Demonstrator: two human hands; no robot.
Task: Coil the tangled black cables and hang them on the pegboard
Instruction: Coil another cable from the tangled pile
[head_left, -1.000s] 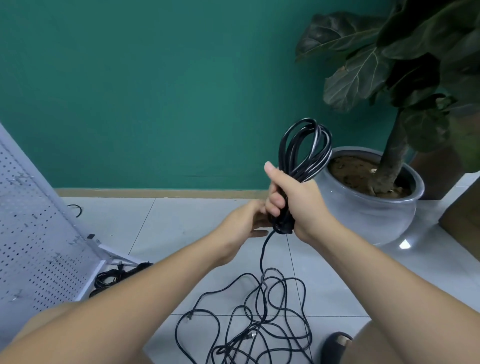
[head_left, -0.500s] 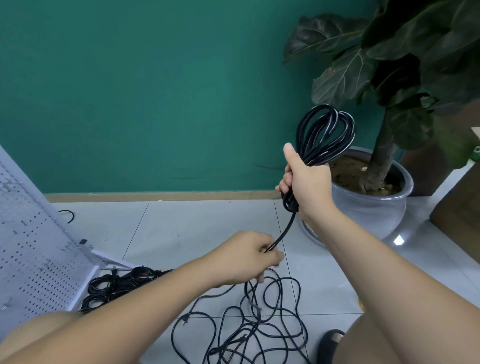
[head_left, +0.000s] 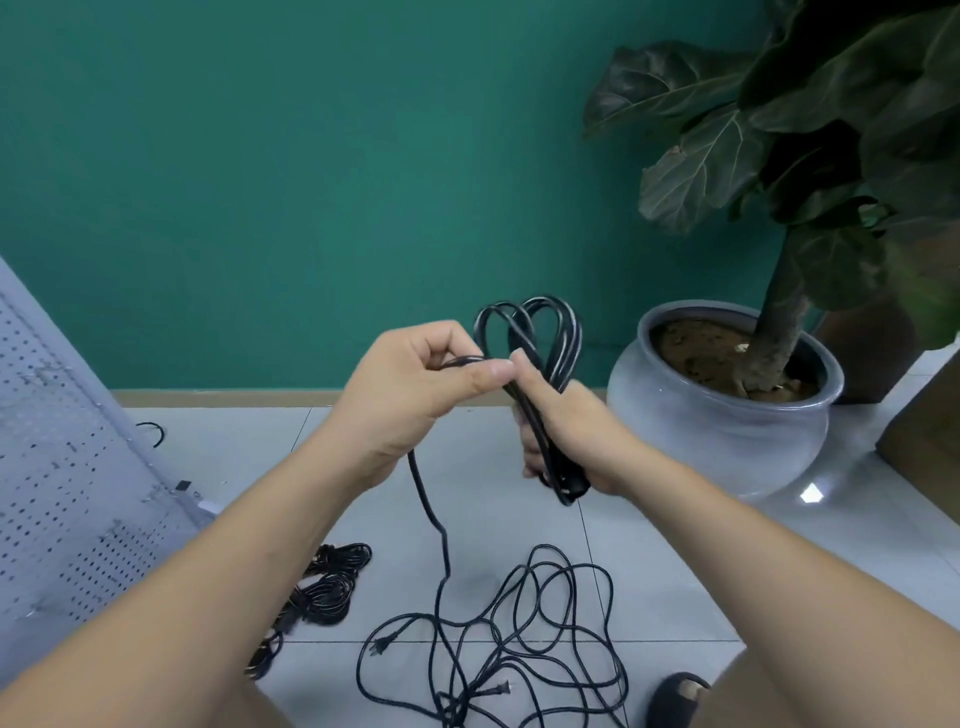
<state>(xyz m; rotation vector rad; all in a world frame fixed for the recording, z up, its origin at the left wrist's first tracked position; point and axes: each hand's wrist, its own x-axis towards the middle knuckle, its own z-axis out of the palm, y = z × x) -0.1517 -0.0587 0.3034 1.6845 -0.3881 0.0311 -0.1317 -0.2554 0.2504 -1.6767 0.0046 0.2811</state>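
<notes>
Nearest you, one loose tangle (head_left: 519, 629) of black cable sprawls on the tiled floor (head_left: 234, 467) between your knees, with two plugs (head_left: 382, 646) showing in it, and one dark sandal toe (head_left: 678, 696) just to its right. To the left of the tangle lie what look like three small coiled bundles (head_left: 327, 582), partly hidden by your left arm. One strand (head_left: 431, 519) climbs from the tangle to your left grip (head_left: 410, 384), whose thumb and forefinger pinch it. Touching it fingertip to fingertip, your right grip (head_left: 571, 431) is curled tight round the waist of one coil (head_left: 540, 353). The coil's long axis stands near upright, leaning a little: its loops point up toward the wall and its lower end pokes out beside your wrist. Beyond, one white pegboard (head_left: 62, 493) slants at the left. At the right, one grey pot (head_left: 727, 415) holds a broad-leaved plant (head_left: 779, 156) against the green wall (head_left: 311, 156).
</notes>
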